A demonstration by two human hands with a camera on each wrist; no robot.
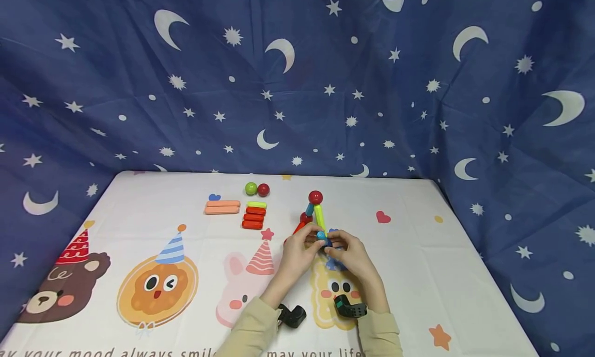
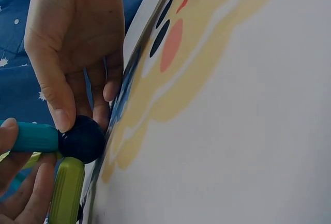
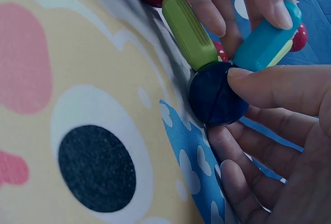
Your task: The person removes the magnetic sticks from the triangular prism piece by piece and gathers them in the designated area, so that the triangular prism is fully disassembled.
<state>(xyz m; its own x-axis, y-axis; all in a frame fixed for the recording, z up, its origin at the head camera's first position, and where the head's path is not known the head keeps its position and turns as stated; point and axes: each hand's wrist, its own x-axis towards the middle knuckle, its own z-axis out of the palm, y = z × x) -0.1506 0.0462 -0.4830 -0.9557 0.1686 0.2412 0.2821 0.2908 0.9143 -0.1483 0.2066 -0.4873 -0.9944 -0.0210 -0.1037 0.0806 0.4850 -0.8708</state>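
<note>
Between the thumb and fingers of my left hand [image 1: 298,248] a short light-blue rod [image 3: 268,40] is pinched. Its end meets a dark blue ball [image 2: 81,140], which my right hand [image 1: 350,251] grips with thumb and fingers. From that ball a yellow-green rod [image 3: 190,32] runs to a red ball [image 1: 315,197], the highest part of the small frame in the head view. A blue rod [image 1: 309,210] leads down from it to another red ball [image 1: 306,218]. A red rod [image 1: 299,226] slants from there toward my left hand, partly hidden by it.
Left of the frame lie two salmon rods [image 1: 222,207], several short red rods [image 1: 253,217] and a short yellow-green rod [image 1: 256,205]. Behind them sit a green ball [image 1: 251,188] and a red ball [image 1: 263,190]. A starry blue curtain [image 1: 297,88] surrounds the printed white tabletop [image 1: 418,253].
</note>
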